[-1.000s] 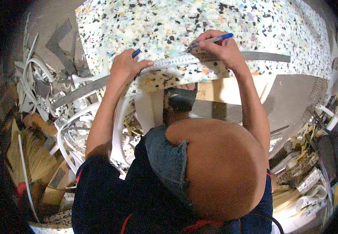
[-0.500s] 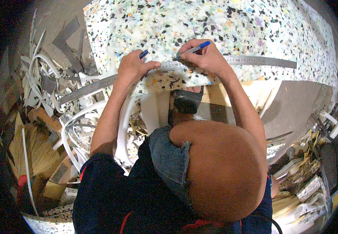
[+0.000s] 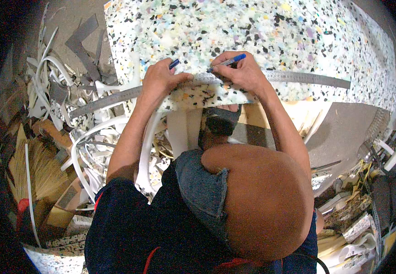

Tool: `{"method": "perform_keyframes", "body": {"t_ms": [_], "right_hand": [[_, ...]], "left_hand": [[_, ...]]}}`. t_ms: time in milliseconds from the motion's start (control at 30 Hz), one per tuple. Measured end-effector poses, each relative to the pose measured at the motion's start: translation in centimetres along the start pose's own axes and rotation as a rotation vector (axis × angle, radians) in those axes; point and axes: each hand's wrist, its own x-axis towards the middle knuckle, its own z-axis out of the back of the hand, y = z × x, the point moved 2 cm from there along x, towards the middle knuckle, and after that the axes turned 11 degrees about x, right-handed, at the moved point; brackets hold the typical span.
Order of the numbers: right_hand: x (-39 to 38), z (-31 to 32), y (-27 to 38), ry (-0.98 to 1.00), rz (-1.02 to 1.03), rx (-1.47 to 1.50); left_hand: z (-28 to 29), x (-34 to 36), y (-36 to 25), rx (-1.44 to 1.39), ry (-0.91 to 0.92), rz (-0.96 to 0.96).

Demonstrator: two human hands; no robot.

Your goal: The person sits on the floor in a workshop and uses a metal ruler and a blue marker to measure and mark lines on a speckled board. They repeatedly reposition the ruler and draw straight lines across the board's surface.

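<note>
A large foam sheet [image 3: 198, 34], white with black and coloured flecks, lies in front of me. Across its near part runs a long metal ruler [image 3: 298, 78], its left end reaching past the sheet's edge. My left hand [image 3: 161, 82] presses on the ruler, thumb stretched along it. Between its fingers sticks out a short dark blue piece [image 3: 174, 63], perhaps a pen cap; most of it is hidden. My right hand [image 3: 241, 73] pinches a pen [image 3: 231, 61] with a blue end, its tip down by the ruler's far edge, just right of my left thumb.
White foam offcuts [image 3: 47, 75] lie tangled on the floor at left, near dark angled strips [image 3: 83, 48]. A straw broom [image 3: 36, 169] rests at lower left. More scraps [image 3: 344, 214] are heaped at right. My sandalled foot [image 3: 221, 121] is beside the sheet's near edge.
The whole view has shifted slightly, so the sheet and ruler appear a little lower. The pen leans somewhat flatter in my right hand. Both hands keep their places along the ruler.
</note>
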Motion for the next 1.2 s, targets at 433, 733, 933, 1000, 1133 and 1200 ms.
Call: {"method": "perform_keyframes", "body": {"t_ms": [433, 733, 933, 1000, 1133, 1200], "right_hand": [[-0.08, -0.32, 0.16, -0.049, 0.089, 0.064], [-0.17, -0.25, 0.25, -0.017, 0.118, -0.031], [-0.43, -0.47, 0.0, -0.084, 0.024, 0.036], [-0.43, -0.39, 0.15, -0.045, 0.08, 0.025], [-0.2, -0.45, 0.18, -0.062, 0.053, 0.059], [-0.21, -0.5, 0.25, -0.139, 0.106, 0.148]], "left_hand": [[0.45, -0.08, -0.45, 0.06, 0.06, 0.027], [-0.21, 0.04, 0.19, 0.021, 0.002, 0.004], [0.29, -0.21, -0.27, 0.032, 0.042, 0.013], [0.48, -0.19, -0.46, 0.049, 0.058, 0.021], [0.6, -0.12, -0.64, 0.054, 0.064, 0.026], [0.53, -0.1, -0.52, 0.049, 0.08, 0.033]]}}
